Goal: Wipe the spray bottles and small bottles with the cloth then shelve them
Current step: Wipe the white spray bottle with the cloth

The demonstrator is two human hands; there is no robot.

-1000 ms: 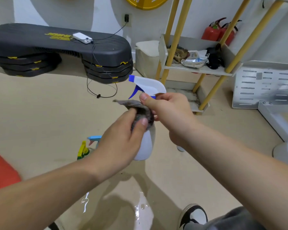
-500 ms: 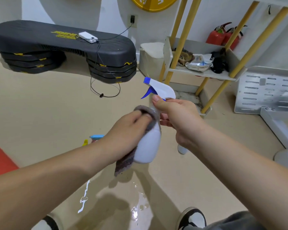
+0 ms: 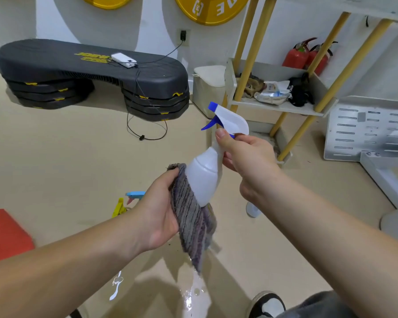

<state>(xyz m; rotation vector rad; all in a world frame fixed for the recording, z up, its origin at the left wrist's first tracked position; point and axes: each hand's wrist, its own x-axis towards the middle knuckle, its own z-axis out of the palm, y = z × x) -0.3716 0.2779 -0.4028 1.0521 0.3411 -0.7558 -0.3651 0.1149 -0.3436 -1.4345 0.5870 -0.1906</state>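
A white spray bottle (image 3: 203, 177) with a white and blue trigger head is held in the air at centre frame. My right hand (image 3: 246, 159) grips it at the neck, just under the trigger. My left hand (image 3: 157, 216) holds a grey striped cloth (image 3: 192, 219) pressed against the bottle's lower left side and base; the cloth hangs down below the bottle. On the floor behind my left wrist lie a yellow spray head (image 3: 118, 206) and a light blue one (image 3: 135, 195), their bottles hidden. A small white bottle (image 3: 252, 208) peeks out below my right wrist.
A yellow-legged shelf (image 3: 276, 106) with clutter stands at the back right, beside a perforated metal panel (image 3: 365, 131). Black stacked step platforms (image 3: 92, 76) sit at the back left, with a cable trailing to the floor. A red mat (image 3: 5, 232) lies left. My shoe (image 3: 267, 304) is below.
My left hand has slid the cloth from the bottle's shoulder down to its lower body and base. My right hand has tilted the bottle, trigger end up and to the right.
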